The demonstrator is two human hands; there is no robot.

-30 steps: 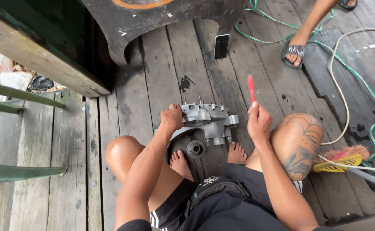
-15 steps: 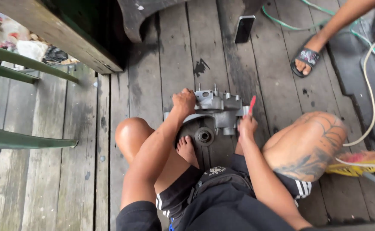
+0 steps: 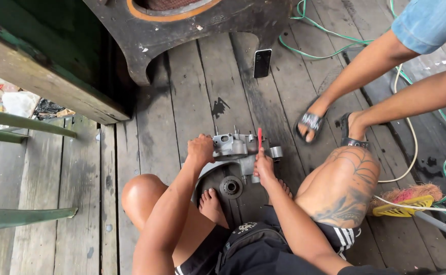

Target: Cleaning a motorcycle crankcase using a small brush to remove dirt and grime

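— Hidden? Engine casing on the plank floor, partly behind the feet; red tool's tip unseen.
— Grips? Left hand clasping the casing, right hand wrapped round one red tool.

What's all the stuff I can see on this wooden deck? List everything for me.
engine casing: one, grey metal, on the planks between the person's feet
red-handled tool: one, upright at the casing's right side
phone: one, black, flat on the planks beyond the casing
dark stand with an orange rim: one, top centre
cables: several, green and white, right side
broom: one, yellow with pink bristles, lower right
green chair: one, left edge
other person's legs: two, in sandals, upper right
wooden deck: grey weathered planks
left hand: on the casing's left end
right hand: gripping the red-handled tool
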